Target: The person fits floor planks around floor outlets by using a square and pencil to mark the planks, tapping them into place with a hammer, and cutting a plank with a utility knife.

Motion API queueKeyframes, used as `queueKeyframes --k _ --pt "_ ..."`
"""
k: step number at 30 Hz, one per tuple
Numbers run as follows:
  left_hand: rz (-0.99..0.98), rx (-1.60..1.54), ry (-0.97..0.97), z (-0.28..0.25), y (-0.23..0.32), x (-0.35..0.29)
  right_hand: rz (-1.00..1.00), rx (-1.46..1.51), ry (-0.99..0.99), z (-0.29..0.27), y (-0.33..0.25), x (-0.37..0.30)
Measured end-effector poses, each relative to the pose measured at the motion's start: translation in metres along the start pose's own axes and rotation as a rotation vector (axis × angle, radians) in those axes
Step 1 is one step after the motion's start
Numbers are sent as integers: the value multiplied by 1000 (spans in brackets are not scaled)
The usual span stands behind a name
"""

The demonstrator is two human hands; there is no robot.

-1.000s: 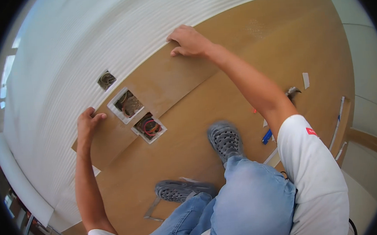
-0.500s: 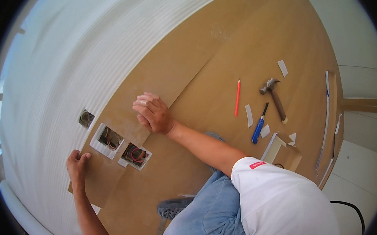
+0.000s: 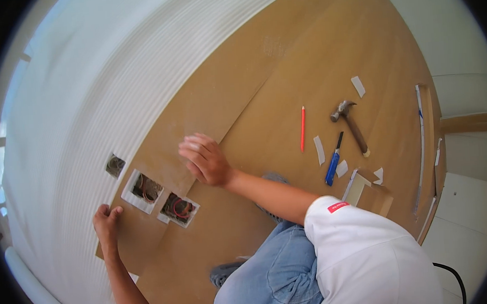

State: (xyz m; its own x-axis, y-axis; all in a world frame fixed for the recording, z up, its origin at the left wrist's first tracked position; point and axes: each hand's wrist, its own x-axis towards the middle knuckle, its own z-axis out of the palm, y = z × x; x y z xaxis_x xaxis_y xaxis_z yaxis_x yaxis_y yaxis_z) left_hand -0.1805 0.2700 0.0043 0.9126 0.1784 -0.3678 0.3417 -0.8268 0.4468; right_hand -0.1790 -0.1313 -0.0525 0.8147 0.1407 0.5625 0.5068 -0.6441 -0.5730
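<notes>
A narrow brown board (image 3: 217,94) lies along ribbed white sheeting, its edge meeting a wider brown board (image 3: 286,115). My left hand (image 3: 107,222) grips the near-left edge of the narrow board, with the thumb on top and the fingers curled at the rim. Over the same board is my right hand (image 3: 205,160), palm down and slightly blurred. Its fingers are loosely bent, the thumb stands apart, and nothing is in it; whether it touches the board I cannot tell. Between the hands, a square wiring box (image 3: 146,191) and a second wiring box (image 3: 178,209) show through cut-outs, with wires inside.
A third wiring box (image 3: 115,165) opens in the white sheeting (image 3: 90,106). To my right lie a red pencil (image 3: 303,128), a claw hammer (image 3: 353,126), a blue utility knife (image 3: 334,160) and several white scraps (image 3: 358,87). My shoe (image 3: 224,273) rests on the brown surface.
The whole view has shifted slightly. My right hand has moved a little over the board and is blurred. My left hand keeps its grip on the edge.
</notes>
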Motion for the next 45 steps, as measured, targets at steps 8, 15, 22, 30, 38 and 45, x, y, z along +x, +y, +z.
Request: queueKeyframes --k 8,15,22,30,38,45 --pt "-68 -32 -8 4 3 7 62 -64 -21 22 -3 21" --pt "-123 -52 -42 -10 20 2 -21 56 -21 -4 -1 -11" --pt "-54 -152 -98 -45 5 58 -19 -1 -4 49 -10 49" --pt "-99 -203 -248 -27 -19 50 -30 176 -40 5 -20 31" --pt "-142 -111 -217 -22 -54 20 449 358 -224 -57 -18 -23" --pt "-185 -169 -192 -52 -52 17 1451 1100 94 -30 17 -4"
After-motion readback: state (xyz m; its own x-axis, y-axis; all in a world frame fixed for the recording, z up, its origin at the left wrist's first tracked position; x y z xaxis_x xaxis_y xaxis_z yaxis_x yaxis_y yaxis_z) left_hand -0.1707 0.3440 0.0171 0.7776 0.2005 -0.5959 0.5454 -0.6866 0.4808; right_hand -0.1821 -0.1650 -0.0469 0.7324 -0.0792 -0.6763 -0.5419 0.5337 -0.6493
